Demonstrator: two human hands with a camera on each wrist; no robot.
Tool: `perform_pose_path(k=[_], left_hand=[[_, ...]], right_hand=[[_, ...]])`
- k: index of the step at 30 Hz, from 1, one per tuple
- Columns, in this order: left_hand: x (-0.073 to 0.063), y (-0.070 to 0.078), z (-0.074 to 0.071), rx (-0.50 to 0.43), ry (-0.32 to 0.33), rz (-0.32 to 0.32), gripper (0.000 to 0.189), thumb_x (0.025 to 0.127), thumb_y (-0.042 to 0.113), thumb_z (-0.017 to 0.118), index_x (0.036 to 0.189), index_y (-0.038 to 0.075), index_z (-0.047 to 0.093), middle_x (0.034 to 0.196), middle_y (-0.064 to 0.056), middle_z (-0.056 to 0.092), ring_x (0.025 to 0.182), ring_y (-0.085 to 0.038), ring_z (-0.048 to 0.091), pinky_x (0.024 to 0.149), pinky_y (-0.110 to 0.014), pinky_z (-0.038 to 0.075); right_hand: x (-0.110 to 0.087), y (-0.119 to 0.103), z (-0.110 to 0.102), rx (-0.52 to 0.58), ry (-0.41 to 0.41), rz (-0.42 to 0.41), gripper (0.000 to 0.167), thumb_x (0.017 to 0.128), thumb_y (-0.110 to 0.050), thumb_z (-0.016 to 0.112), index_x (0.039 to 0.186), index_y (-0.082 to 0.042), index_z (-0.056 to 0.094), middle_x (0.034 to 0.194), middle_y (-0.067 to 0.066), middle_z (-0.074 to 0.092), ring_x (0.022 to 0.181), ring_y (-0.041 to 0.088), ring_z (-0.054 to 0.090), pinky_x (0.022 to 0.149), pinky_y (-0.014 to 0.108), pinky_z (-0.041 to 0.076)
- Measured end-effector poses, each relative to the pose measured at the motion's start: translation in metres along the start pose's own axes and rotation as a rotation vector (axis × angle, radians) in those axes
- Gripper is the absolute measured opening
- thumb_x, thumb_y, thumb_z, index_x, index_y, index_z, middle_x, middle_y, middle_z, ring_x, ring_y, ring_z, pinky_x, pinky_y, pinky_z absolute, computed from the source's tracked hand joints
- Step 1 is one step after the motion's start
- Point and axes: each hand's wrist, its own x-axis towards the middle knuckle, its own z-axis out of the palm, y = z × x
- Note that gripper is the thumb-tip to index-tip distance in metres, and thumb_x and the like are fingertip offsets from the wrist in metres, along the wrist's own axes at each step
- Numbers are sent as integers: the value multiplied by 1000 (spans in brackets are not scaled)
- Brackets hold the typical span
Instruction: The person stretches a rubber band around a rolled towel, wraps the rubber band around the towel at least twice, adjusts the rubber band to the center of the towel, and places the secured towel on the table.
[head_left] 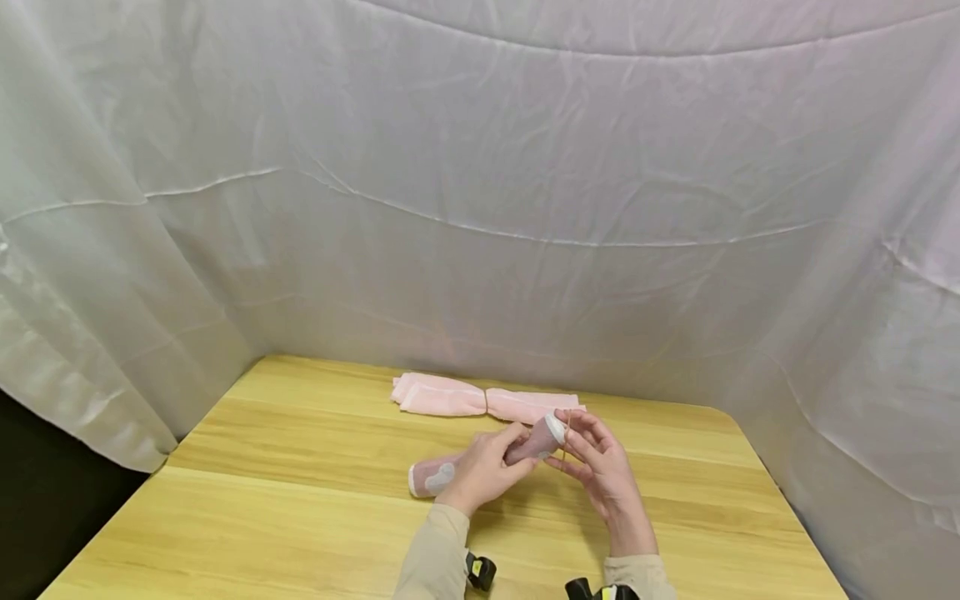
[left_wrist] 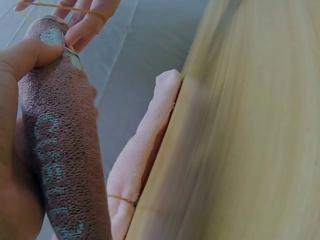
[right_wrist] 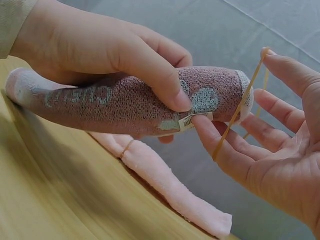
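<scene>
My left hand point(head_left: 483, 473) grips a rolled mauve towel point(right_wrist: 135, 107) with pale lettering and a light patterned patch, thumb along its top. One white-edged end of the roll tilts up toward my right hand point(head_left: 609, 475). A tan rubber band point(right_wrist: 234, 115) is stretched across the spread fingers of that hand, right at the roll's end. In the right wrist view one right fingertip touches a small white label point(right_wrist: 187, 122) on the towel, close to the left thumb. Behind both hands a folded pink towel point(head_left: 442, 397) lies on the table, cinched at its middle by another rubber band point(head_left: 486, 402).
The wooden table point(head_left: 247, 517) has rounded back corners. Grey-white curtains point(head_left: 480, 167) hang behind it and along both sides. Dark camera mounts point(head_left: 480, 571) sit on the wrists by the beige sleeves.
</scene>
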Motion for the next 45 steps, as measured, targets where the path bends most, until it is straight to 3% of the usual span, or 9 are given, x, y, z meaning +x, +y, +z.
perform_pose_path(k=[4,10,18,21,23,26,31,37,45], left_hand=[[0,0,1,76,82,26,18,85,30,68,101,26,63,92,12,71,77,-3,59,82,-33,40],[-1,-3,3,164,156,53,18,82,26,72,99,26,65,99,12,73,86,-6,67,79,-30,38],[-3,-2,4,302,235,148,19,80,28,77,91,24,63,90,12,68,76,-5,60,72,-27,32],[-3,-2,6,353,277,204,20,78,31,79,89,24,63,91,12,68,76,-6,60,71,-27,32],[-2,-2,8,373,308,236,22,76,32,80,88,24,64,93,12,70,81,-6,62,71,-28,33],[0,-2,11,376,346,276,23,74,32,81,86,24,64,94,12,71,86,-8,64,72,-30,33],[2,-1,11,351,387,314,23,72,29,83,85,24,65,95,12,72,91,-8,64,76,-31,35],[2,1,9,341,420,331,21,72,29,83,85,23,67,97,12,73,95,-9,65,80,-33,37],[3,2,9,303,475,332,19,74,27,81,82,20,65,95,8,73,92,-11,65,80,-33,39]], right_hand=[[1,0,0,-43,15,0,33,97,-5,54,128,-1,46,127,-3,59,100,15,65,82,42,58],[1,-1,3,-215,74,-10,51,89,-2,65,134,5,44,126,3,52,106,12,63,82,36,59],[2,-2,10,-523,77,-50,52,83,-9,75,131,-8,55,144,14,46,124,43,52,83,29,55],[2,-1,12,-576,91,-53,51,82,-12,77,129,-10,56,143,13,48,121,41,53,84,31,52],[2,-1,13,-601,109,-51,50,81,-14,77,127,-10,58,140,12,50,120,33,53,87,30,49],[2,0,15,-567,114,-20,50,82,-13,77,127,-7,57,136,15,51,108,24,58,85,29,52],[3,2,17,-399,107,86,52,84,-8,73,131,-4,51,136,20,46,90,16,65,77,34,59],[5,7,18,-244,118,148,52,85,-5,70,132,0,48,120,16,55,89,20,66,78,46,59],[3,7,22,-166,81,172,51,86,-7,69,132,-1,47,116,10,58,99,21,63,84,53,57]])
